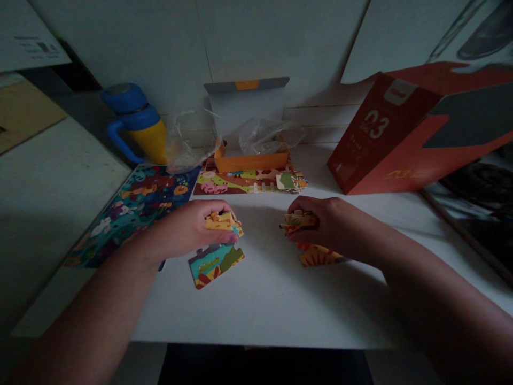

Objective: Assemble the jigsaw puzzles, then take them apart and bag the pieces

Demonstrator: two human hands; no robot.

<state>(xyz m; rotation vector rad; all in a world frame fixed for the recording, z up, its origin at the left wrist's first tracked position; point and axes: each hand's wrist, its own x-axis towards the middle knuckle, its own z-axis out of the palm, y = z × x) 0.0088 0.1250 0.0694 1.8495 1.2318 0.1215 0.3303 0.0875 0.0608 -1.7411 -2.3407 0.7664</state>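
My left hand (208, 227) is closed around a small bunch of jigsaw puzzle pieces (221, 220), yellow on top. Just below it lie joined or overlapping puzzle pieces (214, 266) with a green crocodile picture, flat on the white table. Across from it, my right hand (316, 216) grips another bunch of puzzle pieces (300, 220) between thumb and fingers. Beneath that hand an orange and red puzzle piece (318, 255) lies on the table, partly covered by the wrist. The two hands are apart, with bare table between them.
Behind the hands stands an open orange box (251, 162) with clear plastic in it, on a farm picture sheet (228, 184). Loose puzzle pieces (290, 182) lie on that sheet. A blue picture sheet (132, 208) and blue-yellow bottle (140, 128) are left; a large red box (401, 133) is right.
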